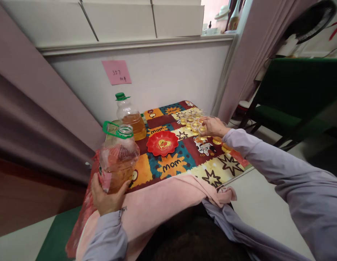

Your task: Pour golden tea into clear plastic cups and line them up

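Note:
My left hand wraps around the lower side of a clear plastic jug, part-filled with amber liquid. The jug's mouth is uncapped, and a green handle ring sits around its neck. At the table's right, my right hand has its fingers curled at the rim of a small clear plastic cup. More such cups stand close together beside it, with yellowish liquid in them; the hand hides several. Between my hands lies a red scalloped dish with a yellow picture at its centre.
A second jug, green-capped and part-full, stands behind the first. The small table has a patterned cover. A pale wall with a pink note rises behind. Right of the table is a dark green chair; pink cloth hangs at the front.

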Tool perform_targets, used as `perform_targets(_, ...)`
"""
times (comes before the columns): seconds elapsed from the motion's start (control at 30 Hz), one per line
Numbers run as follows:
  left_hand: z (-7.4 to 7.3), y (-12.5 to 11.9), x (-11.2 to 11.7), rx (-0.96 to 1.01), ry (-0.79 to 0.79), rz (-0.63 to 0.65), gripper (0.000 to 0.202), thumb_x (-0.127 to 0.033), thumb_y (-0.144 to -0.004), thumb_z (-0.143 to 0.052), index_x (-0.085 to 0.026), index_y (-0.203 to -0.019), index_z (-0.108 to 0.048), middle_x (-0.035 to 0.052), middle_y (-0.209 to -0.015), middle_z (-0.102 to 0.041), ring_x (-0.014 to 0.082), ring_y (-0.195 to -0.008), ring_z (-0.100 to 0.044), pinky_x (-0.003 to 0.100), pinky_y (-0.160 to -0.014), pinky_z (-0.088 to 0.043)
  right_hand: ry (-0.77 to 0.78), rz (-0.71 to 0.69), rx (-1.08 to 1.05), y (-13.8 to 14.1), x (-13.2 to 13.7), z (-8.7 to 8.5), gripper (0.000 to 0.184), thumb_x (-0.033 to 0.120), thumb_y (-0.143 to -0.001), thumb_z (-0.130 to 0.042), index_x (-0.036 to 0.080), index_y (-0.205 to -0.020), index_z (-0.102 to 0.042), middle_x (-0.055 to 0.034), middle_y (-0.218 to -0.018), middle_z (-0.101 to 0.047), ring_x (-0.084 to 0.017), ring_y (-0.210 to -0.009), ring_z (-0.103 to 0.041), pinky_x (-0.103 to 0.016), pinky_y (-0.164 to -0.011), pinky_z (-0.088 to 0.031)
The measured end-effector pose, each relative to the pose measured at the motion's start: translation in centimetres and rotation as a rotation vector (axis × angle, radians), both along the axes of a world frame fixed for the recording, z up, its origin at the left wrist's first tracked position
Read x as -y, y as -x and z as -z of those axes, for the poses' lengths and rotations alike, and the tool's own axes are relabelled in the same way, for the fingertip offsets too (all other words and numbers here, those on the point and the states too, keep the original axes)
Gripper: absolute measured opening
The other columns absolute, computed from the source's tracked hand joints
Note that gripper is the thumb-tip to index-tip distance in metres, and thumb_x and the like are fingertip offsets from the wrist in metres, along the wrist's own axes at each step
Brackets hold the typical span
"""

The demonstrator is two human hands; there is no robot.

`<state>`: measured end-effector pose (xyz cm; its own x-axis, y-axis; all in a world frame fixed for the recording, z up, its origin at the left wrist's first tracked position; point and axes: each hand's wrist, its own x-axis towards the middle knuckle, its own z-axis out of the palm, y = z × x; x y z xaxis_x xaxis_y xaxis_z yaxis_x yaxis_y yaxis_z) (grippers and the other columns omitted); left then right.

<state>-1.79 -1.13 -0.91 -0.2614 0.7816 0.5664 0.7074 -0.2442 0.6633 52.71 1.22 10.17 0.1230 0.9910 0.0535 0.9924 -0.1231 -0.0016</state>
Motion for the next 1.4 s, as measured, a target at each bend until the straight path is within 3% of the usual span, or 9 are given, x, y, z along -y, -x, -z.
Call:
perform_targets(0.2,0.6,0.1,-0.1,-0.018,-0.053,-0.006,0.122,-0.066,-0.061,-0.096,-0.024,-0.165,-0.049,0.0171,-0.170,-0.055,0.0525,-0.152,-0.054,0.068,-0.132,-0.037,0.003,-0.026,0.021,0.1,0.0,1.8,0.045,0.050,-0.086,-0.084,0.015,-0.114,-0.083,-0.0231,-0.150,-0.068,-0.041,-0.138,-0.059,-0.057,-0.116,-0.039)
perform_targets(0.37,1.0,0.0,-0.2,-0.008,-0.110,-0.025,0.120,-0.069,-0.062,-0.095,-0.025,-0.164,-0.051,0.0166,-0.169,-0.057,0.0517,-0.152,-0.054,0.068,-0.131,-0.037,0.019,-0.018,-0.005,0.4,0.0,2.1,0.043,0.047,-0.087,-0.084,0.017,-0.118,-0.083,-0.0209,-0.165,-0.059,-0.042,-0.147,-0.053,-0.063,-0.123,-0.035)
perform_targets(0.57,1.1,0.8,-0.1,-0.035,-0.021,-0.028,0.124,-0.062,-0.062,-0.097,-0.018,-0.166,-0.047,0.0242,-0.167,-0.056,0.0479,-0.153,-0.054,0.067,-0.131,-0.037,-0.048,0.019,-0.112,0.2,0.2,2.8,0.042,0.047,-0.080,-0.094,0.016,-0.107,-0.085,-0.0239,-0.147,-0.071,-0.046,-0.140,-0.059,-0.065,-0.123,-0.035)
perform_targets(0.73,1.5,1.0,0.3,0.014,-0.015,0.002,0.119,-0.060,-0.063,-0.098,-0.018,-0.164,-0.048,0.0243,-0.165,-0.057,0.0443,-0.154,-0.054,0.062,-0.131,-0.039,-0.202,-0.058,-0.048,0.8,-1.1,1.9,0.061,0.065,-0.090,-0.083,0.015,-0.125,-0.082,-0.0274,-0.143,-0.073,-0.046,-0.134,-0.065,-0.066,-0.115,-0.041)
perform_targets(0.83,2.0,1.1,0.5,0.060,-0.033,-0.017,0.119,-0.057,-0.063,-0.100,-0.020,-0.163,-0.048,0.0227,-0.166,-0.057,0.0431,-0.154,-0.055,0.061,-0.130,-0.040,-0.364,-0.226,-0.095,4.6,-3.5,0.1,0.046,0.056,-0.101,-0.071,0.018,-0.125,-0.082,-0.0196,-0.126,-0.081,-0.038,-0.118,-0.074,-0.052,-0.104,-0.052)
perform_targets(0.97,2.6,1.3,0.7,0.098,-0.056,-0.018,0.118,-0.054,-0.063,-0.101,-0.020,-0.163,-0.049,0.0220,-0.164,-0.059,0.0432,-0.151,-0.058,0.061,-0.129,-0.042,-0.414,-0.491,-0.257,14.2,-6.7,-1.9,0.030,0.044,-0.107,-0.066,0.023,-0.121,-0.083,-0.0115,-0.116,-0.084,-0.029,-0.105,-0.077,-0.040,-0.093,-0.057)
perform_targets(1.13,2.8,1.3,1.1,0.084,-0.052,-0.027,0.118,-0.054,-0.064,-0.101,-0.021,-0.165,-0.048,0.0216,-0.163,-0.060,0.0436,-0.151,-0.058,0.061,-0.127,-0.045,-0.298,-0.697,-0.255,25.8,-10.5,-3.1,0.037,0.031,-0.110,-0.064,0.020,-0.145,-0.072,-0.0142,-0.143,-0.074,-0.028,-0.123,-0.074,-0.036,-0.098,-0.058)
perform_targets(1.27,3.3,1.6,1.2,0.067,-0.065,-0.041,0.118,-0.058,-0.066,-0.100,-0.021,-0.166,-0.048,0.0224,-0.163,-0.060,0.0449,-0.151,-0.058,0.063,-0.126,-0.046,-0.135,-0.763,-0.166,30.5,-12.9,-3.4,0.039,0.027,-0.111,-0.061,0.020,-0.148,-0.070,-0.0153,-0.147,-0.072,-0.029,-0.124,-0.075,-0.034,-0.096,-0.058)
perform_targets(1.4,4.1,2.2,1.2,0.042,-0.064,-0.032,0.118,-0.060,-0.067,-0.099,-0.021,-0.166,-0.047,0.0229,-0.162,-0.060,0.0458,-0.149,-0.060,0.065,-0.124,-0.048,-0.043,-0.753,-0.144,32.3,-13.8,-3.2,0.026,0.025,-0.109,-0.061,0.016,-0.124,-0.081,-0.0187,-0.128,-0.081,-0.030,-0.115,-0.078,-0.033,-0.091,-0.059)
